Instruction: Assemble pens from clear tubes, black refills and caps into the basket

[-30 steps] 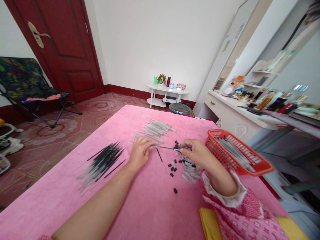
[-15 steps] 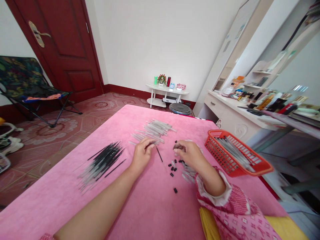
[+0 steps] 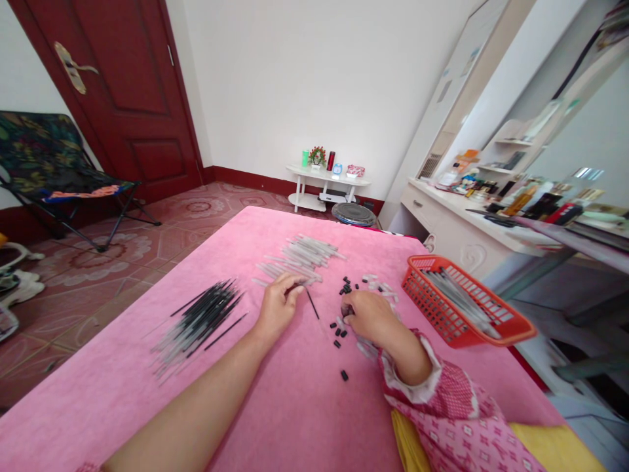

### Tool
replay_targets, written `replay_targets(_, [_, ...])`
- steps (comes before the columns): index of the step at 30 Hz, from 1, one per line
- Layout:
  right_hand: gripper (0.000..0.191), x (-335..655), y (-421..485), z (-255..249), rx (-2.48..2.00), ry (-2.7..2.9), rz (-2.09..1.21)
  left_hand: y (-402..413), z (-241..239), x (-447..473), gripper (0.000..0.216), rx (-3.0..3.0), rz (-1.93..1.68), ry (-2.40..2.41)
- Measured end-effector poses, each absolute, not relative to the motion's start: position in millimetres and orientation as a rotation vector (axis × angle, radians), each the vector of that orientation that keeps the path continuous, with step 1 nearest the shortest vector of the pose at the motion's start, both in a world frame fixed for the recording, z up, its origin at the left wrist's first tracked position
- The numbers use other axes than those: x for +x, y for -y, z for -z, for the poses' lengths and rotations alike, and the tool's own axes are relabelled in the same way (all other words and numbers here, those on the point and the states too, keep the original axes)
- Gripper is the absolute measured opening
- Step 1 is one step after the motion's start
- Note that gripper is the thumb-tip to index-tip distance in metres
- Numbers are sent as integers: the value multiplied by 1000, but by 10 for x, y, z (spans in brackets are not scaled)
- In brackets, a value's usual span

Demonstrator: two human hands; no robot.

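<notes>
My left hand [image 3: 278, 306] rests on the pink tablecloth [image 3: 295, 400] with its fingers pinched on a thin clear tube at the near edge of a pile of clear tubes [image 3: 301, 255]. A loose black refill [image 3: 312, 303] lies just to its right. My right hand [image 3: 367, 316] is curled, knuckles up, over scattered small black caps [image 3: 341, 332], its fingertips down among them. What those fingers hold is hidden. More caps and short clear pieces [image 3: 381, 288] lie behind that hand.
A heap of black refills [image 3: 199, 321] lies at the left of the table. An orange basket [image 3: 462, 309] with finished pens stands at the right edge. A folding chair [image 3: 49, 170], a door, a small white table [image 3: 327, 183] and a dresser [image 3: 466, 216] surround the table.
The hands have drawn apart; the thin rod held between them is gone. My right hand moved left and down onto the black caps. My left hand shifted slightly toward the clear tubes.
</notes>
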State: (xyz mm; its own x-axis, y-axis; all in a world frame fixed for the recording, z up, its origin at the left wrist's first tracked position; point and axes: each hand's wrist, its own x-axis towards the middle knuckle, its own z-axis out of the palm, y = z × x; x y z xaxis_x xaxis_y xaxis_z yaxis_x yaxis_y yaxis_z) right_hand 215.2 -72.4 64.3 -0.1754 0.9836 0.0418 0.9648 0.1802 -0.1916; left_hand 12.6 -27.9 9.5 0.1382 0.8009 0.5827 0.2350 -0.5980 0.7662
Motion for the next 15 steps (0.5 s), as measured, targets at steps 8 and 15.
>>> replay_targets(8, [10,2068,644,-689,-1559,1814,-574,339,-124,149,21,2138,-1356,-921])
replay_targets(15, [13,1931,641,-617,-1310,1538,-754,351,-131,163,21,2168,-1338,-905])
